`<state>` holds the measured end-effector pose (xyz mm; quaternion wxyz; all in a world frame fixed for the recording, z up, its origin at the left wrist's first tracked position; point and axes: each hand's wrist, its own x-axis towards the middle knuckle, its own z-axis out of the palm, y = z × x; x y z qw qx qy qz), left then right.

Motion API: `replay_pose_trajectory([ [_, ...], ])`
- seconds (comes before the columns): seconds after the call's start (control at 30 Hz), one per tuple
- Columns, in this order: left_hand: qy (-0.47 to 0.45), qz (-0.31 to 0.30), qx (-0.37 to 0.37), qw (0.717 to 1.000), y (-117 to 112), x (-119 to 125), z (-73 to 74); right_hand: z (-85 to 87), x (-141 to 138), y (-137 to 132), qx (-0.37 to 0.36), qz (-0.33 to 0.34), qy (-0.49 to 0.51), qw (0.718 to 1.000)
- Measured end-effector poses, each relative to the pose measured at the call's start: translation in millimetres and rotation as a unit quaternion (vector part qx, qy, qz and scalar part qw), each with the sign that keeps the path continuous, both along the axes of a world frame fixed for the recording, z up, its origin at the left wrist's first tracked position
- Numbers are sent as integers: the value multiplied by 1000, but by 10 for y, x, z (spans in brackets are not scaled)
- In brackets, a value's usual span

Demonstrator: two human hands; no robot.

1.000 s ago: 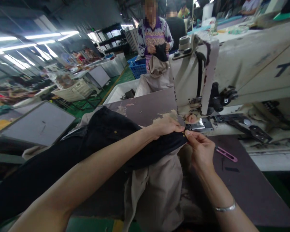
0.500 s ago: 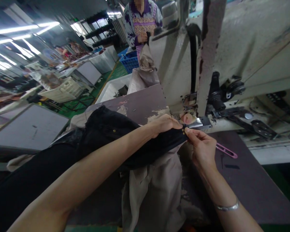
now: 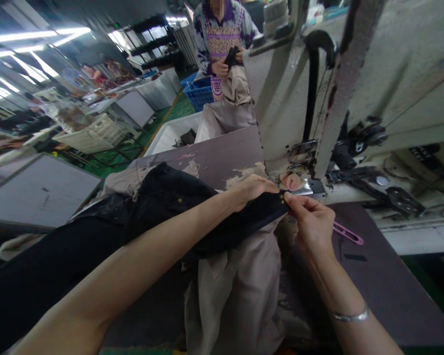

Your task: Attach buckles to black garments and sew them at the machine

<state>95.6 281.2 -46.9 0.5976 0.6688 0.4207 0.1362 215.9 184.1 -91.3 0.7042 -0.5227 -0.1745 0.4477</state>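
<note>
A black garment [image 3: 240, 231] with small gold metal studs stretches across the worktable, its grey-beige cloth [image 3: 240, 291] hanging over the front. My left hand [image 3: 257, 190] lies over the garment's far end, fingers bent down and closed on the fabric; its fingertips are partly hidden. Thumb and fingers of my right hand [image 3: 314, 222] pinch the edge of the same end, right beside two gold studs. Both hands are close in front of the sewing machine [image 3: 277, 93], near its presser area. Part of a pink slotted handle [image 3: 350, 233] shows just right of my right hand, on the tabletop.
The machine's upright bar [image 3: 342, 93] stands close behind my hands. Beyond the purplish worktable [image 3: 225, 143] is a white bin [image 3: 173, 130] with cloth. A co-worker [image 3: 222, 39] holds beige and black cloth near a blue basket [image 3: 200, 93].
The view has shifted slightly, so the machine sits a little further right. My hands keep nearly the same hold on the garment. The co-worker's two hands and black cloth now show more fully.
</note>
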Motion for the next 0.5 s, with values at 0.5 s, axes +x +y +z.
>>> replay_pose_trajectory([
  [0.5, -48, -33, -186, 981, 87, -24, 33, 27, 29, -36, -26, 7, -3, 1000],
])
